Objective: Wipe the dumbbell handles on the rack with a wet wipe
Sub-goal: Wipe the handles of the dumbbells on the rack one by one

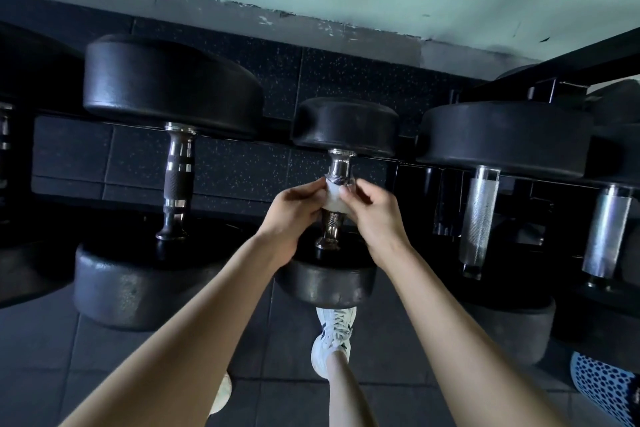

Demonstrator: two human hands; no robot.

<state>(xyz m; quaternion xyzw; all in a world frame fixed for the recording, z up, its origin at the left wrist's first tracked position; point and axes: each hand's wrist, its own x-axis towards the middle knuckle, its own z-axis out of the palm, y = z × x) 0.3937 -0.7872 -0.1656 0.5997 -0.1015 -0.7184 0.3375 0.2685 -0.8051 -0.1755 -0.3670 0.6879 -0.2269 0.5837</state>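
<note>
A small black dumbbell [346, 125] lies on the rack in the middle of the view, its chrome handle [331, 225] running toward me. A white wet wipe [331, 196] is wrapped around the middle of that handle. My left hand [294, 208] pinches the wipe from the left and my right hand [372, 211] pinches it from the right, fingertips meeting over the handle. Only the handle's two ends show outside the wipe.
A larger dumbbell [173, 87] with a dark knurled handle [177, 180] lies to the left. Two more dumbbells with silver handles [479, 218] lie to the right. The black rack frame [554, 73] rises at the right. My white shoe [332, 340] stands on the dark floor below. A blue dotted object [602, 388] sits at bottom right.
</note>
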